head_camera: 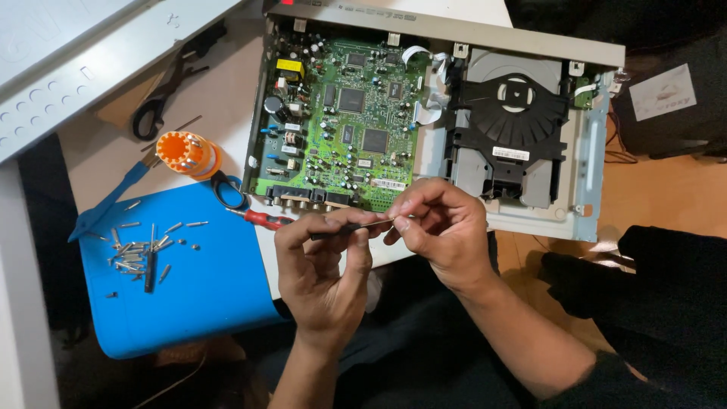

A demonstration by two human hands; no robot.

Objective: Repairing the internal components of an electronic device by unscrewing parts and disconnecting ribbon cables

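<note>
My left hand (324, 265) grips the dark handle of a thin screwdriver (350, 228), held level in front of me. My right hand (439, 227) pinches the tool's metal tip between thumb and fingers. Both hands hover just in front of an opened disc player (522, 45) with its cover off. Inside it a green circuit board (344, 113) fills the left half and a black disc drive (511, 113) the right half. A red-handled screwdriver (265, 220) lies at the player's near left corner.
A blue mat (197, 288) at the left holds several loose screws and bits (140, 250). An orange bit holder (185, 154), black-handled scissors (163, 95) and a blue tool (113, 197) lie nearby. The grey removed cover (68, 68) rests at top left.
</note>
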